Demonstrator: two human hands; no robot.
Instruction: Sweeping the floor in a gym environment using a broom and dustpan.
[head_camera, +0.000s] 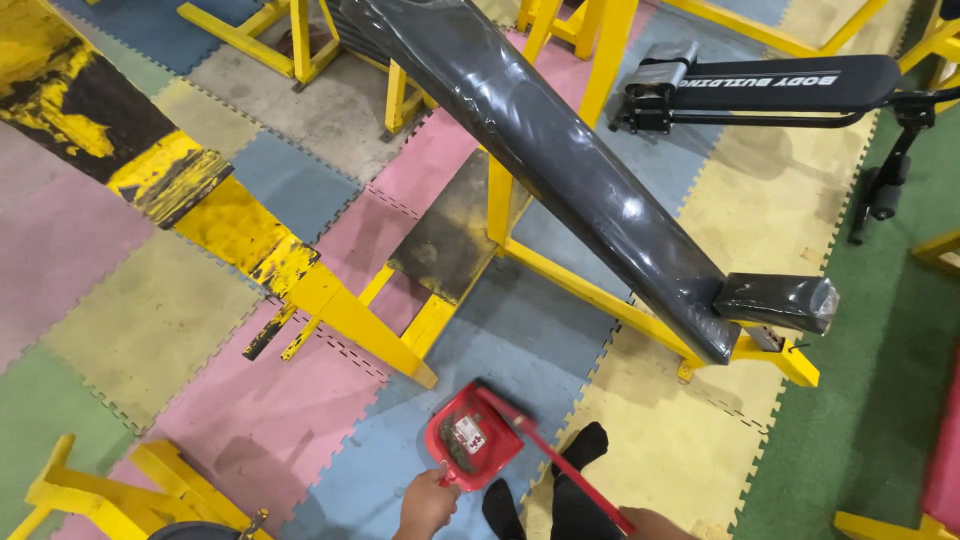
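Red plastic dustpan (472, 438) sits low on the floor at bottom centre, on a blue foam mat tile (520, 345), with grey dust and debris in its tray and a small label on it. Left hand (427, 503) is directly behind the pan at its near end, fingers wrapped shut around the pan's handle; the tray extends up and away from that grip, so the load lies ahead of the fingers, not under them. Red broom stick (560, 462) runs diagonally from the pan's upper right edge down to the bottom right, crossing over the person's black-socked feet (578, 470). Right hand (655, 523) is at the lower end of that stick, mostly cut off by the frame edge; it appears to be on the stick, but cannot tell how the grip is closed. Stick tip touches or nearly touches the pan rim, exact contact unclear. Around it: floor of interlocking foam tiles in pink, blue, yellow, green and grey; yellow steel bench frame (600, 290) just above the pan, carrying a long black padded bench (560, 150) wrapped in clear film; worn yellow-and-black beam (170, 175) at left; second black padded bench (790, 85) at top right.
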